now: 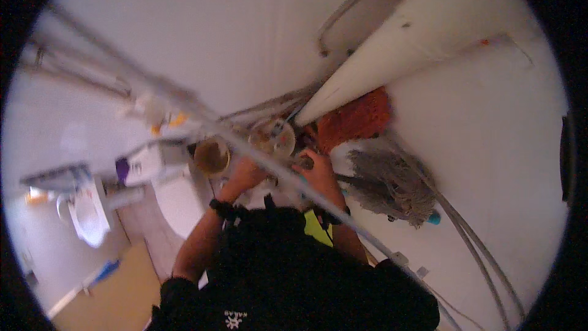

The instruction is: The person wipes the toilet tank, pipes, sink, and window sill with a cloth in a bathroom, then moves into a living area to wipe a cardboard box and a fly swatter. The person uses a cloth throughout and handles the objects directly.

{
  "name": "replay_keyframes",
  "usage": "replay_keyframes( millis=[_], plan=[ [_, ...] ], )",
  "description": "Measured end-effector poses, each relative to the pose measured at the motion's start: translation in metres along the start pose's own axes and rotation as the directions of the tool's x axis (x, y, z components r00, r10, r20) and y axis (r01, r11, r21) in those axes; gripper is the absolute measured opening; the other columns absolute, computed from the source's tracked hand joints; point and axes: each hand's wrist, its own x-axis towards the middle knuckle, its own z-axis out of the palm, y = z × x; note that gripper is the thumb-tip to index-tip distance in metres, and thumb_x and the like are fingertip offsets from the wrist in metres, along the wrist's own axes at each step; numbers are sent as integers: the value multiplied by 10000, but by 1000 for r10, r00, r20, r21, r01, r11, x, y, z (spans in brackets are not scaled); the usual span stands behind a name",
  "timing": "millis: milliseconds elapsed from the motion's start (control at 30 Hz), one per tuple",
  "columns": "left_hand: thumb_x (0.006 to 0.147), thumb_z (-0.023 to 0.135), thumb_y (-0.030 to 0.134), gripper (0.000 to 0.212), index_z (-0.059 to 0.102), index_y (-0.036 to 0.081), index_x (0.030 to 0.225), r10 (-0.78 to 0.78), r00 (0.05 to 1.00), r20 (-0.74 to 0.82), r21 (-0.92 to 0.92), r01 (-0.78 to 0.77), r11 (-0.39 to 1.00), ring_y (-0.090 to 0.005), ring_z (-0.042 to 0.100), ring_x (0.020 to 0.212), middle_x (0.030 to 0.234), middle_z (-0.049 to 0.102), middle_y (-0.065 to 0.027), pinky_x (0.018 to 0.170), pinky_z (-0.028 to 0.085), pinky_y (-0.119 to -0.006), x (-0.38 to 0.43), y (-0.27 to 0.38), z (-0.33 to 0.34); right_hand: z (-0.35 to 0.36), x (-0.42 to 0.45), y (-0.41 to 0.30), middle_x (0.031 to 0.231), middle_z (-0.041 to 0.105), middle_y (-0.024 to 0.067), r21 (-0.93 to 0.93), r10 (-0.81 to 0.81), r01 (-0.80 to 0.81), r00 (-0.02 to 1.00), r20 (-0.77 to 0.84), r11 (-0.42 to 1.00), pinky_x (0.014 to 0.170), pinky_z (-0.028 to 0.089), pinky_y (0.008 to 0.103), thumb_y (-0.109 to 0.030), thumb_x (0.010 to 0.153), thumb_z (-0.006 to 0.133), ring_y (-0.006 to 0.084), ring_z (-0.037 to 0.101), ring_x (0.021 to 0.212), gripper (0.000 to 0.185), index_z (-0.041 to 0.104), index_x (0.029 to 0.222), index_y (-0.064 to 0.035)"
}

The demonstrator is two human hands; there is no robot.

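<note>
My left hand point(250, 172) reaches forward beside a round bucket or bowl point(212, 156) with brownish contents. Its fingers are blurred and partly covered by a thin diagonal pipe point(239, 143), so what it holds cannot be made out. My right hand point(317, 170) has its thumb and fingers curled around a small dark patch. Whether that is an object or a gap is unclear. Just beyond both hands stands a round, pale, see-through container point(282, 140) with mixed small things in it.
A thick white pipe point(390, 46) slants down from the upper right. Beside it are a red textured cloth or mat point(356, 119) and a grey string mop head point(399, 181). Leftward stand a white toilet point(179, 202) and a washbasin point(89, 214). Thin pipes point(464, 230) run along the right wall.
</note>
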Motion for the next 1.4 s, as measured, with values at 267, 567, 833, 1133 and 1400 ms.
replay_keyframes(
  millis=[267,567,833,1133,1400],
  plan=[
    [835,791,165,338,580,28,1061,-255,964,78,-200,266,943,-416,689,964,1010,719,-202,789,530,-494,-120,-10,-30,80,-37,-32,969,712,152,-107,-84,108,975,207,988,818,531,396,-182,853,821,279,697,918,326,639,1076,-28],
    [807,798,236,332,698,41,1056,-271,956,-113,-321,223,920,-409,681,931,961,722,-202,818,528,-488,-267,-56,-49,188,-94,-80,1009,734,200,-222,-115,187,946,302,957,805,541,437,-271,874,813,343,714,946,394,669,1135,-13],
    [786,808,216,331,714,54,1058,-387,919,-76,-333,343,879,-417,674,927,954,725,-198,825,523,-497,-404,-83,-69,283,-163,-119,998,747,201,-283,-186,314,897,401,906,800,549,407,-273,851,827,311,719,909,410,724,1113,25],
    [825,762,141,281,696,60,1085,-595,728,-340,-283,525,803,-383,656,1004,1034,720,-170,883,522,-468,-499,-77,-55,362,-163,-170,960,732,207,-211,-229,504,675,702,837,751,538,406,-239,857,801,338,705,823,345,731,1108,-13],
    [826,704,86,306,643,47,1123,-453,685,-570,-164,446,880,-396,574,1110,1126,638,-169,985,485,-467,-509,-44,-70,463,-171,-155,902,712,191,-37,-479,778,423,769,627,749,526,483,-259,855,754,367,690,876,296,743,1059,-46]
  ],
)
